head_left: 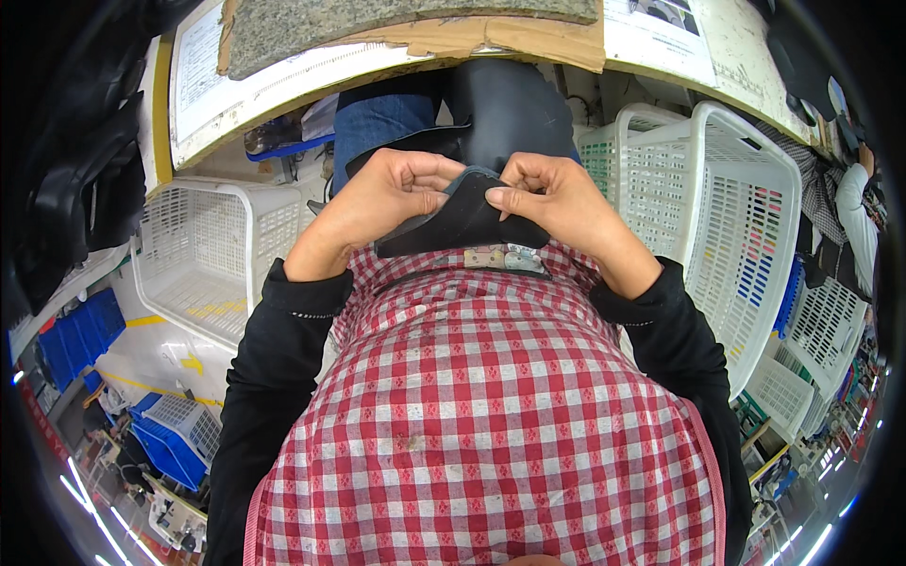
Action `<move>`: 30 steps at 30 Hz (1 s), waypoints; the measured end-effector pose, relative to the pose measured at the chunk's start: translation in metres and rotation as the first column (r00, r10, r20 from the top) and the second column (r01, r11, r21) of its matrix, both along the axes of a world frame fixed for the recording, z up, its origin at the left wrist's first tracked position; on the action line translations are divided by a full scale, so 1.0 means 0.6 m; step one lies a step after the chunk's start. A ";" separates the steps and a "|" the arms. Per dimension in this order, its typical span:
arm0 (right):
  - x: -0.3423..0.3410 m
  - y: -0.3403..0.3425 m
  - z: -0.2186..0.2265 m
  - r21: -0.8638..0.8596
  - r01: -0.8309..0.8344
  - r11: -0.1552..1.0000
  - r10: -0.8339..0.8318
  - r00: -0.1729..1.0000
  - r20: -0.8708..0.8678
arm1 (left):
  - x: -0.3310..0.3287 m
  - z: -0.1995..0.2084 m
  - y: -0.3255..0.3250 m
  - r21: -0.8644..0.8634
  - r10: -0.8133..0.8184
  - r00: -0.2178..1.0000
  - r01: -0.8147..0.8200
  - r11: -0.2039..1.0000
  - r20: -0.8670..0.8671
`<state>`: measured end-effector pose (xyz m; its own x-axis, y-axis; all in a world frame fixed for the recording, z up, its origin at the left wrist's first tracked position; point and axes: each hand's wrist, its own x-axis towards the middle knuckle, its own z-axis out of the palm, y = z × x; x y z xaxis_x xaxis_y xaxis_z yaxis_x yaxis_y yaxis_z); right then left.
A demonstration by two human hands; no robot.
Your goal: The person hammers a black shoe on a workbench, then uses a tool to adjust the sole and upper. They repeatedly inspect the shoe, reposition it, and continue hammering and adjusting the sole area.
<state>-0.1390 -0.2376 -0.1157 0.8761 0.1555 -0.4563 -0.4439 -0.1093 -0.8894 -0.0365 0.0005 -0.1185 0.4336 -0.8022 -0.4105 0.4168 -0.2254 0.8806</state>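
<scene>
Between my two hands, above my lap, I hold a black piece of sheet material [451,223], perhaps leather, its top edge folded or layered. My left hand [396,193] pinches that edge between thumb and fingers. A short way to the right, my right hand [543,200] pinches the same edge, thumb in front. The piece hangs down in front of my red and white checked apron [462,396]. Another smooth black sheet [514,113] lies over my legs, just beyond the hands.
Ahead is a worktable [283,99] bearing a grey stone slab [396,28] on cardboard [528,36]. White plastic baskets stand at my left [203,250] and right [746,236]. Black pieces [90,189] hang at far left. Another person's sleeve [852,212] shows at far right.
</scene>
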 end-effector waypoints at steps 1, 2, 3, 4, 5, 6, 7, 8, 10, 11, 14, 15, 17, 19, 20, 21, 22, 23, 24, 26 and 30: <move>0.000 0.001 0.000 -0.013 -0.003 1.000 0.003 1.000 0.004 | -0.001 -0.001 0.001 0.017 0.005 1.000 -0.005 1.000 -0.017; 0.001 0.002 0.001 -0.040 -0.006 0.999 0.006 1.000 -0.007 | -0.001 -0.003 0.001 0.009 0.011 1.000 -0.011 1.000 -0.023; 0.001 0.004 0.002 -0.072 -0.009 0.997 0.011 1.000 0.029 | -0.002 -0.005 0.001 -0.009 0.017 1.000 -0.017 1.000 -0.019; 0.001 0.005 0.005 -0.118 -0.011 0.993 0.017 0.999 0.048 | -0.002 -0.007 0.002 -0.003 0.024 0.998 -0.024 1.000 -0.052; 0.001 0.007 0.007 -0.187 -0.013 0.982 0.020 0.999 0.037 | -0.002 -0.009 0.002 -0.007 0.030 0.997 -0.031 0.999 -0.075; 0.000 0.008 0.010 -0.265 -0.034 0.964 0.057 0.995 0.078 | -0.001 -0.011 0.002 0.016 0.040 0.995 -0.039 0.999 -0.091; -0.001 0.008 0.013 -0.363 -0.054 0.930 0.091 0.992 0.084 | 0.000 -0.014 0.002 0.008 0.058 0.992 -0.057 0.998 -0.114; -0.001 0.008 0.016 -0.455 -0.062 0.888 0.134 0.983 0.127 | 0.000 -0.016 0.002 0.028 0.080 0.988 -0.077 0.997 -0.130; 0.002 0.007 0.021 -0.623 -0.086 0.778 0.213 0.968 0.132 | 0.001 -0.021 0.001 0.069 0.110 0.985 -0.102 0.992 -0.129; 0.005 0.006 0.023 -0.687 -0.075 0.723 0.273 0.944 0.183 | 0.000 -0.023 -0.001 0.089 0.118 0.987 -0.108 0.990 -0.113; 0.026 0.004 0.029 -0.737 0.161 0.657 0.344 0.805 0.483 | -0.007 -0.017 -0.011 0.128 0.131 0.991 -0.127 0.984 -0.018; 0.037 0.006 0.029 -0.638 0.130 0.759 0.289 0.811 0.509 | -0.011 -0.010 -0.016 0.136 0.139 0.990 -0.142 0.981 0.030; 0.054 0.010 0.039 -0.675 -0.069 0.735 0.453 0.791 0.412 | -0.015 0.017 -0.020 0.139 0.122 0.987 -0.136 0.981 0.102; 0.065 0.019 0.055 -0.730 -0.151 0.667 0.515 0.802 0.304 | -0.010 0.057 -0.019 0.127 0.106 0.966 -0.139 0.982 0.236; 0.068 0.022 0.065 -0.643 -0.094 0.760 0.434 0.809 0.396 | -0.003 0.081 -0.013 0.115 0.094 0.941 -0.138 0.984 0.326; 0.069 0.024 0.076 -0.550 -0.062 0.833 0.360 0.815 0.454 | 0.008 0.106 -0.002 0.153 0.070 0.911 -0.144 0.978 0.406; 0.067 0.028 0.085 -0.441 -0.037 0.897 0.288 0.805 0.518 | 0.021 0.129 0.013 0.124 0.039 0.878 -0.111 0.986 0.477; 0.065 0.032 0.091 -0.411 -0.004 0.912 0.263 0.775 0.575 | 0.037 0.147 0.024 0.088 0.002 0.898 -0.046 0.995 0.441; 0.062 0.037 0.094 -0.352 -0.011 0.936 0.201 0.837 0.509 | 0.050 0.157 0.035 -0.001 -0.021 0.905 0.024 1.000 0.424; 0.053 0.040 0.095 -0.168 0.015 0.986 0.068 0.876 0.478 | 0.074 0.162 0.051 0.100 -0.159 0.931 0.134 0.986 0.327; 0.021 0.007 0.086 0.052 0.032 0.998 -0.040 0.987 0.158 | 0.075 0.132 0.053 0.106 -0.220 0.962 0.204 0.973 0.165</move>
